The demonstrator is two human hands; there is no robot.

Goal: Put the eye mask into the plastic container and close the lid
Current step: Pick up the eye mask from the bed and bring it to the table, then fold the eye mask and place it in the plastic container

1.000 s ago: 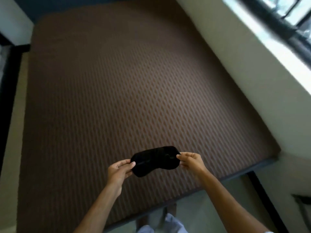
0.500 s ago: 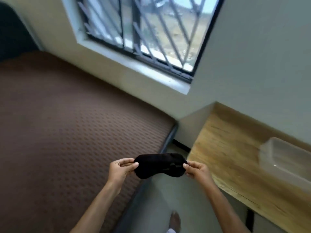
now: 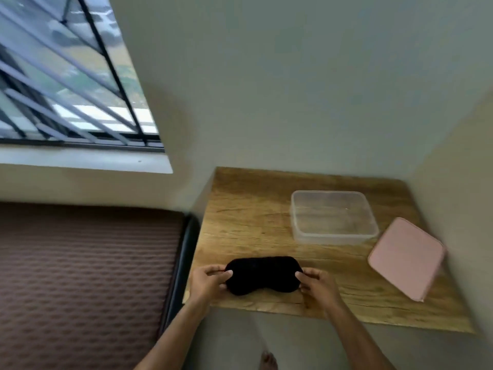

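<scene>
A black eye mask (image 3: 262, 274) is stretched between my two hands over the near edge of a wooden table (image 3: 248, 222). My left hand (image 3: 209, 283) pinches its left end and my right hand (image 3: 318, 285) pinches its right end. A clear rectangular plastic container (image 3: 333, 217) stands open and empty on the table, beyond the mask and to the right. Its pink lid (image 3: 405, 257) lies apart from it at the right, tilted against the wall.
A brown patterned mattress (image 3: 80, 276) with a dark frame fills the lower left, beside the table. A barred window (image 3: 66, 76) is at the upper left. Walls close the table in behind and on the right. A bare foot (image 3: 268, 361) shows on the floor below.
The view has swung right from the mattress to the wooden table. Both hands, still gripping the mask, now hover over the table's near edge; container and lid have come fully into view.
</scene>
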